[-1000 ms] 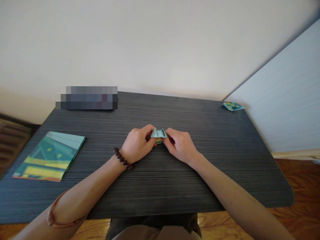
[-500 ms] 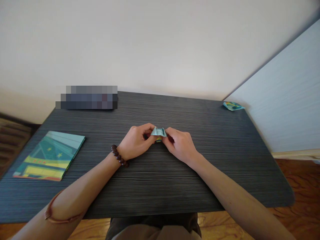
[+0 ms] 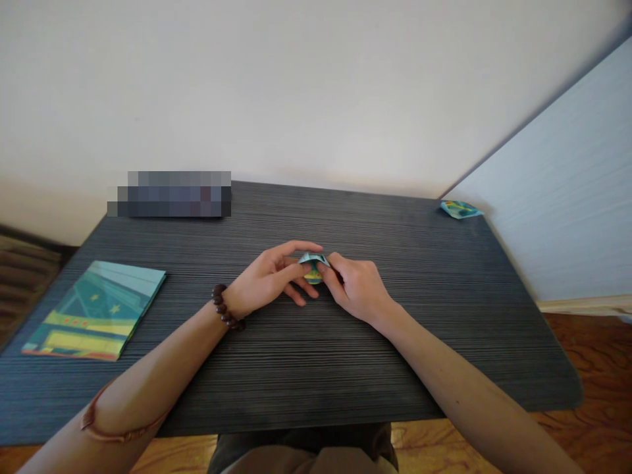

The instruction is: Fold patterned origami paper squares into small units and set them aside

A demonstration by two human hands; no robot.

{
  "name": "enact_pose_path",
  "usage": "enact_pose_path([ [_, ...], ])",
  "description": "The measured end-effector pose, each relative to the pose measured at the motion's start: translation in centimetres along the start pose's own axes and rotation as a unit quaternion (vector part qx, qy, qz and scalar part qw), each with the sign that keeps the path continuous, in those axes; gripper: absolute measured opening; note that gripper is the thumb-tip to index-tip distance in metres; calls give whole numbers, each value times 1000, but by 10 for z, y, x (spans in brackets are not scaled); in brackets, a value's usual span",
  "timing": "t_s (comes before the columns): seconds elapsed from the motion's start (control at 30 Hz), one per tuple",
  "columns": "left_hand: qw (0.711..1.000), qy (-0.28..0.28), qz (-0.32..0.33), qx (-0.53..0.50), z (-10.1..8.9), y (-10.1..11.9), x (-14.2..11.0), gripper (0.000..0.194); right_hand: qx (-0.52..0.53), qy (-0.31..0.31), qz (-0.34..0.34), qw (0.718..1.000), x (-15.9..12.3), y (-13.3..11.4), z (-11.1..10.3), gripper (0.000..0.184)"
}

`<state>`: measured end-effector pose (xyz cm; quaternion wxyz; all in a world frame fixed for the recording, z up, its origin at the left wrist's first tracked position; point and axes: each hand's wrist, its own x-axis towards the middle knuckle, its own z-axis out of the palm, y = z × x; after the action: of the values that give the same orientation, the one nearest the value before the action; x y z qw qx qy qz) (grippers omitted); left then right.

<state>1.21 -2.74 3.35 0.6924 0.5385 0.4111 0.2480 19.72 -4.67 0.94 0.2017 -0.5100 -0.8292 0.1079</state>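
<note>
A small folded piece of paper, pale teal with a green and yellow print, is held between my hands over the middle of the table. My left hand has its thumb against the paper's near face and its index finger reaching along the top edge. The other left fingers spread out below and behind it. With thumb and bent fingers, my right hand pinches the paper's right end. Its fingertips are partly hidden behind the fold.
A stack of teal and yellow printed sheets lies on the dark table at left. Another folded paper piece rests at the far right corner. A pixelated dark object sits at the back left. Wall behind.
My left hand has loosened its pinch, its fingers now stretched and spread around the paper. The paper's near face has tilted, showing more yellow. My right hand keeps its hold.
</note>
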Motion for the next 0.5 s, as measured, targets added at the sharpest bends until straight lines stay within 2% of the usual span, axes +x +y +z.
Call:
enact_pose_path([
  [0.17,998,-41,-19,-35,-4,2,-1,43,-46,4,8,999,-1,0,1,24],
  [0.33,999,-1,-32,2,-1,2,2,46,-65,5,1,998,-3,0,2,21],
  [0.5,999,3,-33,16,0,-1,4,48,4,-14,-2,1000,-1,5,-2,19],
])
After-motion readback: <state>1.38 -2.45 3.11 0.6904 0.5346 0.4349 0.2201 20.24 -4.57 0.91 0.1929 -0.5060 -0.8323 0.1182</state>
